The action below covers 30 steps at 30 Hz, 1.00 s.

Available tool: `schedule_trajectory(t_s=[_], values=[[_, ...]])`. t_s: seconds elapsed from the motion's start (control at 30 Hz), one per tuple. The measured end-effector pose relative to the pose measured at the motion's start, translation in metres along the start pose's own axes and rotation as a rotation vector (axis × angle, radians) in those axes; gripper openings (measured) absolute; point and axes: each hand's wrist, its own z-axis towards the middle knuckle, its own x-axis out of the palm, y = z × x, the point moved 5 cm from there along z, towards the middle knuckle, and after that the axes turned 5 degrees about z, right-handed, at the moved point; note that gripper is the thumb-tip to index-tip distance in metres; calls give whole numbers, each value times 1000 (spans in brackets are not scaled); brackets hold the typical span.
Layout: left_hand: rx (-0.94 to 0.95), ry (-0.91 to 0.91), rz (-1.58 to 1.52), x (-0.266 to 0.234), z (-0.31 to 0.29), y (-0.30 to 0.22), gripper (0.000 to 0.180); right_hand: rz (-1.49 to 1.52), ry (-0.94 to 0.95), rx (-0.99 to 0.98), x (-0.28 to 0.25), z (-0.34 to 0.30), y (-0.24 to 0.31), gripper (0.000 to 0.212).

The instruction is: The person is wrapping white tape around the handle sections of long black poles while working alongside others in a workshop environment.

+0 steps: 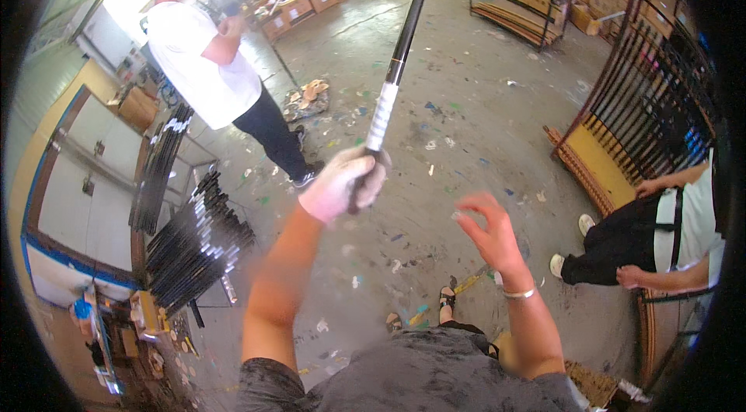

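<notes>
My left hand (353,183), in a white glove, is closed around the lower end of a long black pole (406,43). Just above the glove, a white wrapped section (381,116) circles the pole. The pole tilts up and to the right, and its far end runs out of the picture at the top. My right hand (489,233) is bare, with a light bangle (519,295) on the wrist. It is raised apart from the pole, its fingers loosely curved and slightly blurred, with nothing seen in them.
Bundles of black poles (190,237) lean at the left. A person in white (206,54) stands front left; another (622,241) stands at the right beside a rack of poles (645,93). Cardboard boxes (295,9) and a metal shelf (519,8) are at the back. Scraps litter the concrete floor (435,155).
</notes>
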Motion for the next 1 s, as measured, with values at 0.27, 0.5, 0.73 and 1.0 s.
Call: schedule_trajectory(t_s=[0.27,0.5,0.73,1.0], values=[[67,76,-331,66,-6,28,27,21,-97,-142,18,50,86,14],[87,-171,67,72,-12,30,13,-83,-156,-123,22,45,87,8],[228,-295,307,80,-13,26,6,-244,-171,-191,22,49,91,10],[132,-179,30,78,-18,26,20,101,-31,-35,-12,27,86,22]])
